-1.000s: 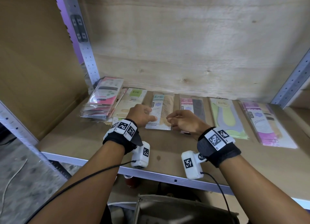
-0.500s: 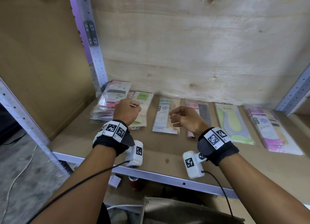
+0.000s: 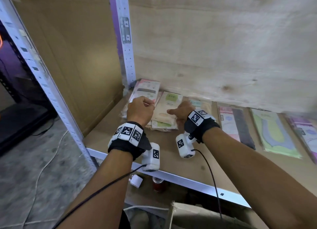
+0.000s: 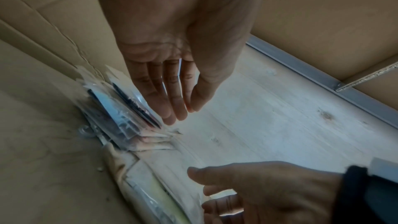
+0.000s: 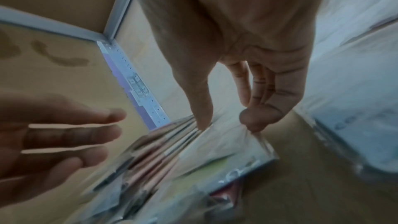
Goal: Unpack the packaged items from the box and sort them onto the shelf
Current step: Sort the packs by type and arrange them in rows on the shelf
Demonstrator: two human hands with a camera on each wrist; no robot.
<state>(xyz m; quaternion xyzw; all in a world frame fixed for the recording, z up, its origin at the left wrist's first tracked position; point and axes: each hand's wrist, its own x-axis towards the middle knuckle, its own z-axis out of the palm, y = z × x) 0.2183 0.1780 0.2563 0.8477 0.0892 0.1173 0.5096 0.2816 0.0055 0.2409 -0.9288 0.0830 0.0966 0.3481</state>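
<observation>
Flat sock packets lie in a row on the wooden shelf [image 3: 171,153]. A pink stack [image 3: 147,89] sits in the back left corner, with a green-label beige stack [image 3: 167,108] beside it. My left hand [image 3: 140,108] hovers over the pink stack [image 4: 129,108], fingers relaxed and holding nothing. My right hand [image 3: 180,111] is over the green-label stack [image 5: 215,151], thumb and a bent fingertip touching its top packet. The box [image 3: 197,216] is below the shelf edge.
Further right lie a blue-label packet [image 3: 200,104], a pink-and-black one [image 3: 235,124], a green one [image 3: 272,131] and a purple one [image 3: 305,131]. A metal upright [image 3: 125,40] stands in the corner. The shelf's metal front rail [image 3: 188,180] runs below my wrists.
Both hands have moved left, from the blue-label packet to the green-label and pink stacks. My view has swung left with them.
</observation>
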